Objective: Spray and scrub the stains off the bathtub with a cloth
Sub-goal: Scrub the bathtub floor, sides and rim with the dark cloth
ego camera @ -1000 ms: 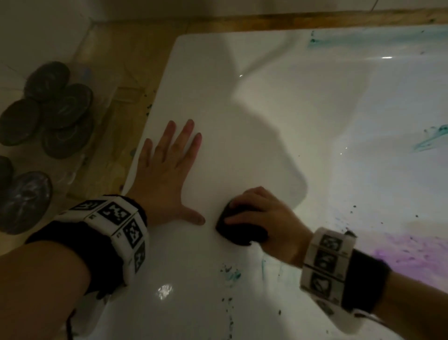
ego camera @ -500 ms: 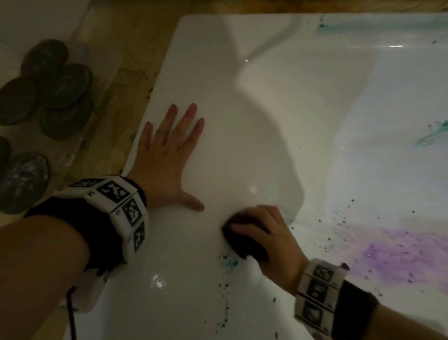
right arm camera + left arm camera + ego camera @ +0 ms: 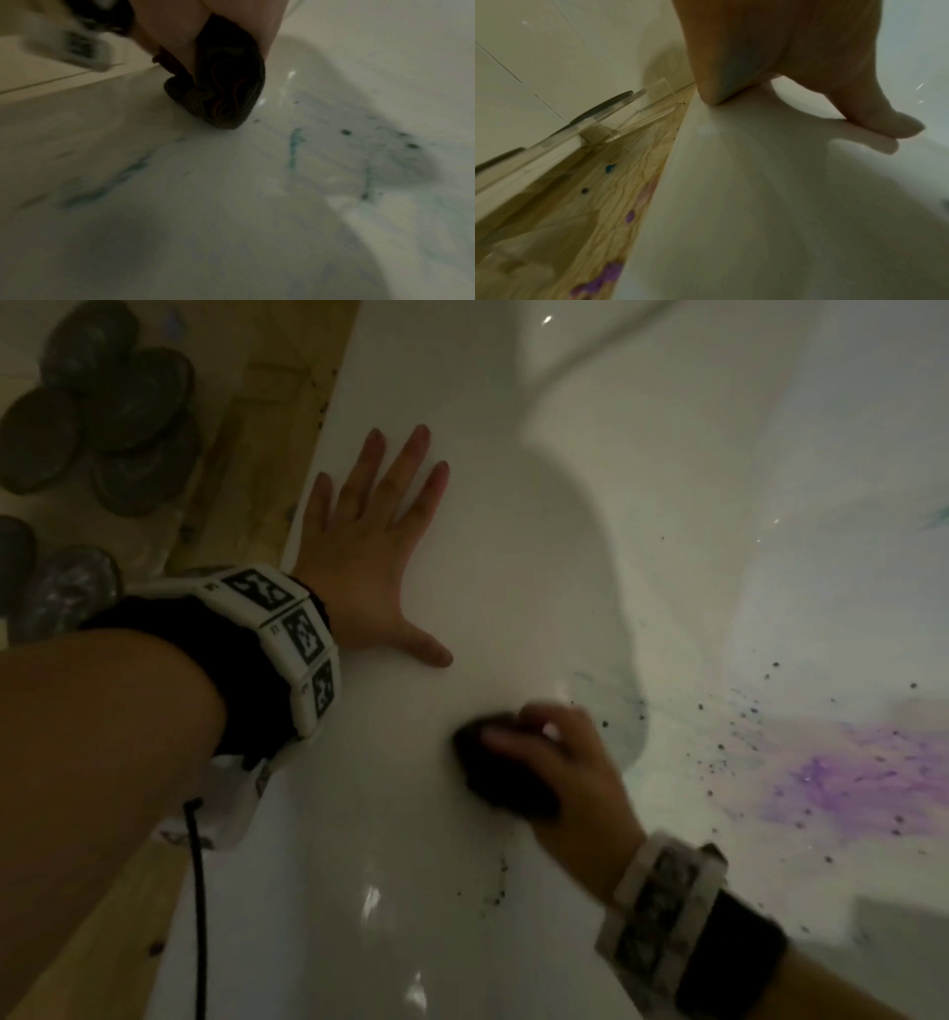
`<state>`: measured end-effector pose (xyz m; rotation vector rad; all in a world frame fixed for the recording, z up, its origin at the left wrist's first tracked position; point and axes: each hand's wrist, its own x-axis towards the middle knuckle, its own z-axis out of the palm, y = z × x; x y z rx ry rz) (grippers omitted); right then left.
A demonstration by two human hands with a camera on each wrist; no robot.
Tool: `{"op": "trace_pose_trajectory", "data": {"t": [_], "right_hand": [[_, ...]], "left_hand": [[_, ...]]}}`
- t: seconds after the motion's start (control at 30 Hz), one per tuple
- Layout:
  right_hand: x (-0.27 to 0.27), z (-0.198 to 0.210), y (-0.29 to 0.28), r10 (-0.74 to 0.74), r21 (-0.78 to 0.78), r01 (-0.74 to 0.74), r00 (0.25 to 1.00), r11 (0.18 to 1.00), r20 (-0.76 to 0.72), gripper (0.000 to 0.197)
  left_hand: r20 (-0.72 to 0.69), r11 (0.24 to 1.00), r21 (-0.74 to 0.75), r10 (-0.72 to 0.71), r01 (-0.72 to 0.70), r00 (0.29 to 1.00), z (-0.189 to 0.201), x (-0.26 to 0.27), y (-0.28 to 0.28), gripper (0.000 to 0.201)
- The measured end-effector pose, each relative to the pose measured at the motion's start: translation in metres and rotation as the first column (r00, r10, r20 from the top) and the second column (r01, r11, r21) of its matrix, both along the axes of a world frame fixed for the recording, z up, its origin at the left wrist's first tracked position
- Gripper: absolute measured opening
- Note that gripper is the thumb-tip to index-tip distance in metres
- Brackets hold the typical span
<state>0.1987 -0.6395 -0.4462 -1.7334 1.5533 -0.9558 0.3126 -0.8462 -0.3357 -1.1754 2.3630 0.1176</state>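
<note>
Cloth (image 3: 500, 775) is the dark wad under the right hand (image 3: 554, 762), bunched into soft folds that the right wrist view shows as wavy ridges (image 3: 223, 89), and it is pressed onto the broad white rim of the tub (image 3: 390, 865), near where that rim curves down into the basin. The right hand's fingers are curled over the top of the cloth and clamped on it, thumb side toward the left hand (image 3: 367, 546). That left hand lies flat on the rim further along, close to its outer edge, with fingers straight and slightly apart and the thumb (image 3: 885, 121) splayed out toward the cloth; palm and thumb tip touch the white surface. Around the cloth the tub carries faint teal smears (image 3: 294, 146) and scattered dark specks (image 3: 750, 711), and down on the basin slope sits a large purple stain (image 3: 842, 778) (its edges fade into pink). A second teal streak (image 3: 940, 518) shows at the right edge of the head view. Beyond the tub's outer edge runs a wood ledge (image 3: 267, 403), itself dotted with teal and purple spots (image 3: 628, 216). Past the ledge, several dark round discs (image 3: 118, 403) sit in a clear holder against pale wall tiles (image 3: 539, 50). Both wrists wear white bands (image 3: 287, 629) with black square markers; no writing on them can be read. The room is dim, and the right wrist view is blurred.
</note>
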Motion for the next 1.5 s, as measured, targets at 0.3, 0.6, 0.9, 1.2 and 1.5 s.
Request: {"op": "trace_pose_trajectory", "data": {"t": [0.3, 0.6, 0.9, 1.2, 1.5], "right_hand": [[-0.032, 0.036, -0.018, -0.388, 0.265, 0.349, 0.915, 0.899, 0.111, 0.021], [0.061, 0.038, 0.108, 0.478, 0.036, -0.477, 0.878, 0.878, -0.016, 0.058], [-0.017, -0.002, -0.006, -0.417, 0.328, 0.458, 0.889, 0.826, -0.192, 0.016], [0.055, 0.052, 0.162, 0.814, 0.146, -0.804, 0.580, 0.577, -0.023, 0.032], [0.031, 0.021, 0.071, 0.105, 0.202, -0.094, 0.993, 0.975, -0.047, 0.034]], "left_hand": [[0.070, 1.000, 0.017, -0.007, 0.006, 0.998, 0.011, -0.011, 0.010, 0.141], [0.258, 0.956, 0.168, 0.193, -0.241, 0.947, 0.034, 0.061, 0.089, 0.153], [0.264, 0.940, 0.202, 0.218, -0.275, 0.940, 0.032, 0.074, 0.132, 0.150], [0.210, 0.938, 0.222, 0.221, -0.267, 0.952, 0.033, 0.075, 0.133, 0.153], [0.179, 0.941, 0.204, 0.235, -0.270, 0.955, 0.032, 0.076, 0.135, 0.155]]}}
